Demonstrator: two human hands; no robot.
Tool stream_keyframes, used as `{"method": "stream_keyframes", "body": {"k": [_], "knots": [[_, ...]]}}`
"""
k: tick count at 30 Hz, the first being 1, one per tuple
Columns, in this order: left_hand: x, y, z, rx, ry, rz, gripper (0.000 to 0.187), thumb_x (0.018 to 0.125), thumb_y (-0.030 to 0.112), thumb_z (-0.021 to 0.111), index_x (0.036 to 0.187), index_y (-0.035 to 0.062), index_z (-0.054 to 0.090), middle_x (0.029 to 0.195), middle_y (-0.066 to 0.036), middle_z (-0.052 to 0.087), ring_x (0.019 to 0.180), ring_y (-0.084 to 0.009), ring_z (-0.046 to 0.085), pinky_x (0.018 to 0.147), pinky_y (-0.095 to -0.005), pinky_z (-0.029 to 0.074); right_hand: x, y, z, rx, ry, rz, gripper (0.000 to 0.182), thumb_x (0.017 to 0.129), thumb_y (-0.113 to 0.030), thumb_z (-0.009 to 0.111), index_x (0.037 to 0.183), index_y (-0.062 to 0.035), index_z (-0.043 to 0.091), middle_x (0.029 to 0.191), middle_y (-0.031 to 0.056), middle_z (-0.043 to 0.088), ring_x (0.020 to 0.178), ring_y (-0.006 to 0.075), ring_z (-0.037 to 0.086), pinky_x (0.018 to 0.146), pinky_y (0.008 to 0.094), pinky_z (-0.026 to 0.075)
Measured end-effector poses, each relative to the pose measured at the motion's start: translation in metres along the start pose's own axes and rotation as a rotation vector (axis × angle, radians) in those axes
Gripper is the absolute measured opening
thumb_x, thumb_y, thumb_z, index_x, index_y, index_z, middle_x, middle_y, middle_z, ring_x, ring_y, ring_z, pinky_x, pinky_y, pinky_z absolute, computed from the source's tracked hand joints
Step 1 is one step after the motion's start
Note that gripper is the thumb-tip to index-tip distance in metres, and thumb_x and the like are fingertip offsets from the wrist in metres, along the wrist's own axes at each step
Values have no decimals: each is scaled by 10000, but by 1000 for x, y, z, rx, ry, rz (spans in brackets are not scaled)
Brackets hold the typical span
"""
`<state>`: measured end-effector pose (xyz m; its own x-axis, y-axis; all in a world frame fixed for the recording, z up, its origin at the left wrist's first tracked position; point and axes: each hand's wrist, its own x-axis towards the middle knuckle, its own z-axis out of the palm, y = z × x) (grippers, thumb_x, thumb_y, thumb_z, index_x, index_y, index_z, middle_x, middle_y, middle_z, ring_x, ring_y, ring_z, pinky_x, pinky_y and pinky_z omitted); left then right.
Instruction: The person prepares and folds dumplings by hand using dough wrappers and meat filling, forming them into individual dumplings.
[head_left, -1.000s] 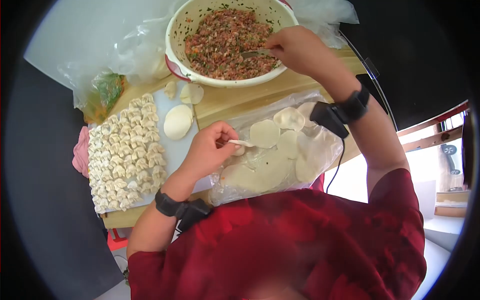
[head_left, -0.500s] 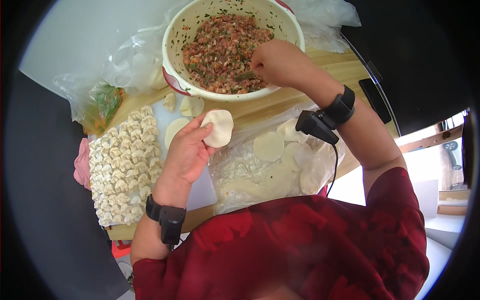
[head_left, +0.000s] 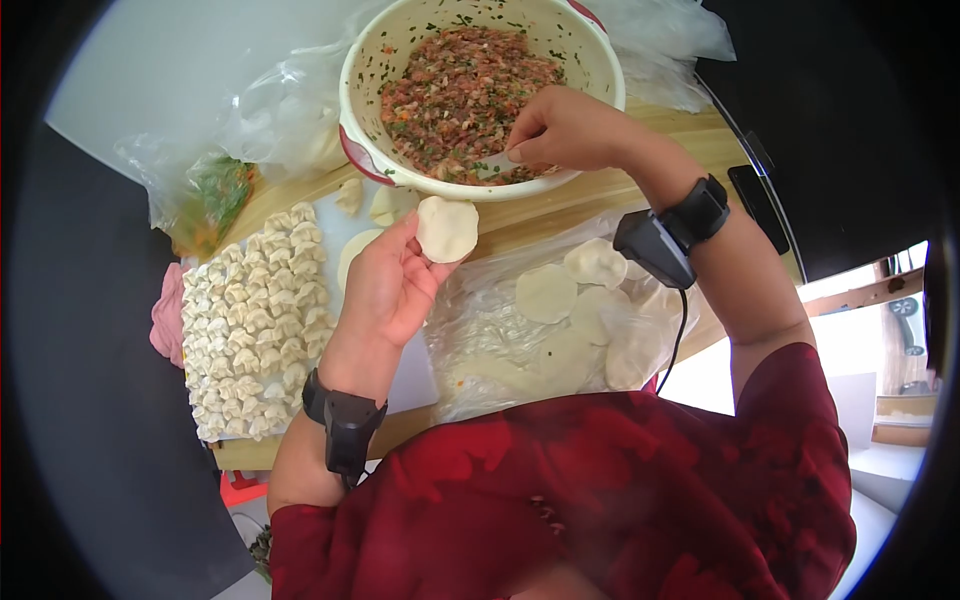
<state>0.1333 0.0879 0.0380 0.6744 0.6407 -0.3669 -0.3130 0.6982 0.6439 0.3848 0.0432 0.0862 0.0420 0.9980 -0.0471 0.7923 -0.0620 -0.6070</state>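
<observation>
A round dough wrapper rests on the fingers of my left hand, held just below the rim of a large white bowl. Inside the bowl is chopped meat filling with green flecks. My right hand reaches over the bowl's right side, its fingers pinched on a thin, flat utensil whose tip touches the filling. More round wrappers lie on a plastic sheet to the right of my left hand.
Rows of folded dumplings cover a board at the left. Plastic bags, one with greens, lie behind them. A pink cloth sits at the left edge. A dark phone lies at the right.
My left hand has opened its thumb off the wrapper and moved slightly up and right towards the bowl. The utensil in my right hand has shifted a little within the filling.
</observation>
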Motion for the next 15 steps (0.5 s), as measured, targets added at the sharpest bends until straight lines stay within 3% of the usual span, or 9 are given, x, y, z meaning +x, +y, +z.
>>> {"method": "stream_keyframes", "body": {"k": [1,5,7,10,14,15], "knots": [[0,0,0,-4,0,5,364,1014,123,423,1297,-105,417,1295,-215,543,1192,-298,562,1038,-447,473,-1,1,-2,105,-40,41,178,815,-158,675,871,4,723,692,40,665,628,115,597,604,271,482],[-5,-1,0,85,34,17,376,1018,131,412,1317,-97,408,1305,-209,540,1198,-292,559,1041,-431,472,-2,11,-2,316,-58,79,201,762,-204,704,863,-35,747,686,18,663,570,97,558,540,271,443],[-9,2,0,111,12,-17,350,1011,130,414,1294,-70,463,1291,-185,551,1172,-277,574,1008,-422,487,-4,12,-6,543,-117,192,192,802,-184,692,904,-26,729,689,-2,638,523,65,473,470,238,349],[-12,8,7,131,42,73,357,1016,139,401,1300,-66,470,1309,-184,543,1187,-273,566,1006,-408,487,-8,13,-11,665,-106,177,179,872,-197,686,950,-37,709,680,-10,620,469,23,416,413,205,268],[2,22,20,69,-46,118,394,1032,141,363,1353,-88,369,1317,-205,531,1208,-293,550,1040,-416,481,-20,4,-11,650,12,119,186,885,-205,681,976,-45,709,695,-8,624,511,38,467,453,201,329],[6,25,25,62,-69,137,398,1038,153,343,1361,-80,350,1332,-210,514,1221,-306,536,1048,-438,472,-24,2,-7,615,126,37,182,873,-181,686,976,-33,708,696,3,631,540,53,487,487,224,371]]}}
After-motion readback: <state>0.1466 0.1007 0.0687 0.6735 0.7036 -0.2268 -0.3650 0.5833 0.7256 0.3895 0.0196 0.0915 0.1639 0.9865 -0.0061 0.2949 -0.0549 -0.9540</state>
